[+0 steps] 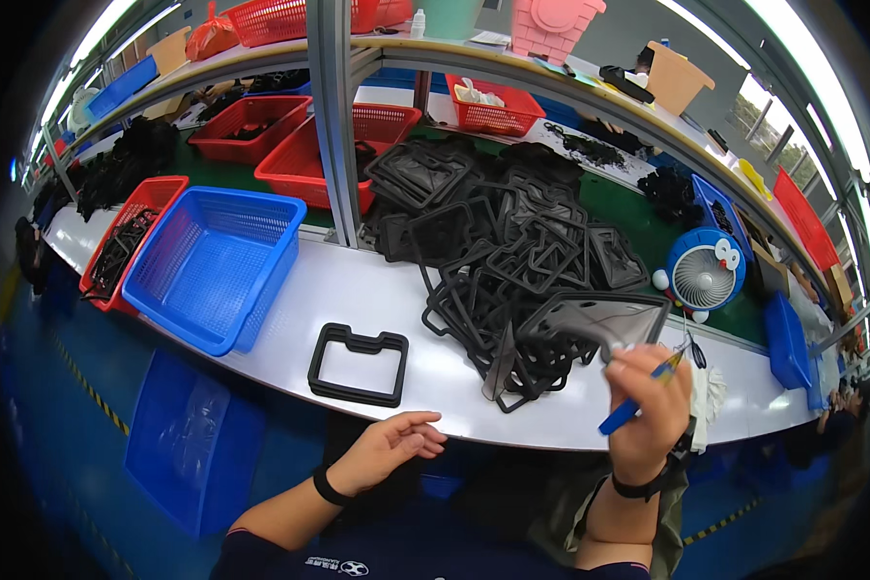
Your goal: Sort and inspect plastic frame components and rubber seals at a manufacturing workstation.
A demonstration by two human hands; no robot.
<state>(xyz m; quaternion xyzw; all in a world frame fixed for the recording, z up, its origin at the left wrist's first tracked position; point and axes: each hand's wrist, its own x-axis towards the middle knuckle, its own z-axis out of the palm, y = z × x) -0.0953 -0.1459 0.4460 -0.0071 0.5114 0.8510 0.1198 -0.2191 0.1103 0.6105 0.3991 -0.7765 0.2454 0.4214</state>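
My right hand (648,411) is closed around a small blue-handled tool (621,416); its exact kind is hard to make out. The fingertips of that hand also meet the blurred edge of a black gasket-like frame (599,307) with a greyish sheet inside, at the front right of a heap. My left hand (391,449) hovers at the table's front edge, fingers loosely stretched and nothing in them. Just beyond it lies a neat stack of black frames (353,394), each with a notch in one side. The large tangled heap of black frames (512,232) covers the table's middle.
At left stand a blue basket (213,261) and a red basket (116,242) with black pieces. A blue fan (706,271), scissors (696,350) and a white glove (708,401) lie to the right. A metal post (333,126) rises behind; a blue bin (184,445) sits below.
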